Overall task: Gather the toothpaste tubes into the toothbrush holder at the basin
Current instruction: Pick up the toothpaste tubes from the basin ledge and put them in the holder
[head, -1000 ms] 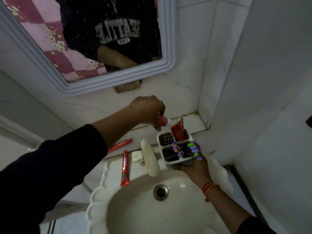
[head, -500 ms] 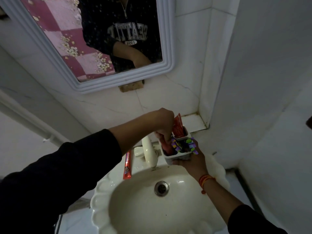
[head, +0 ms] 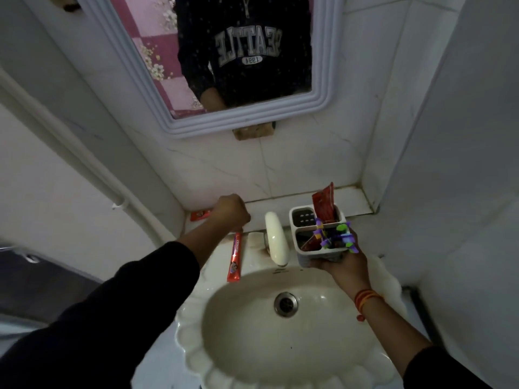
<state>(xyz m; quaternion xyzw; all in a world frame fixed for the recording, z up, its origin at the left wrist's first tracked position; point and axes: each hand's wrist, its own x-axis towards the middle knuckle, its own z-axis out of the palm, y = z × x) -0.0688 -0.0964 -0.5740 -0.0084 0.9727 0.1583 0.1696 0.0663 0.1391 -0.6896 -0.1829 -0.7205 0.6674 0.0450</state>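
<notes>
My right hand (head: 344, 265) holds the white toothbrush holder (head: 304, 255) from below, over the basin's back right rim. A red toothpaste tube (head: 324, 203) stands in its back compartment and another red tube (head: 310, 242) lies in the front one, beside purple and green toothbrushes (head: 335, 237). My left hand (head: 231, 213) is curled in a fist over a red tube (head: 200, 214) on the tiled ledge; only the tube's left end shows. A third loose red tube (head: 235, 256) lies on the basin rim left of the tap.
The cream tap (head: 276, 238) stands between my hands, with a soap bar (head: 255, 238) at its left. The scalloped basin (head: 193, 360) with its drain (head: 286, 304) lies below. A mirror (head: 196, 66) hangs above the ledge. A white wall closes the right side.
My left hand put a red tube into the holder's front compartment, then moved left to the tube on the ledge. The holder stayed in my right hand.
</notes>
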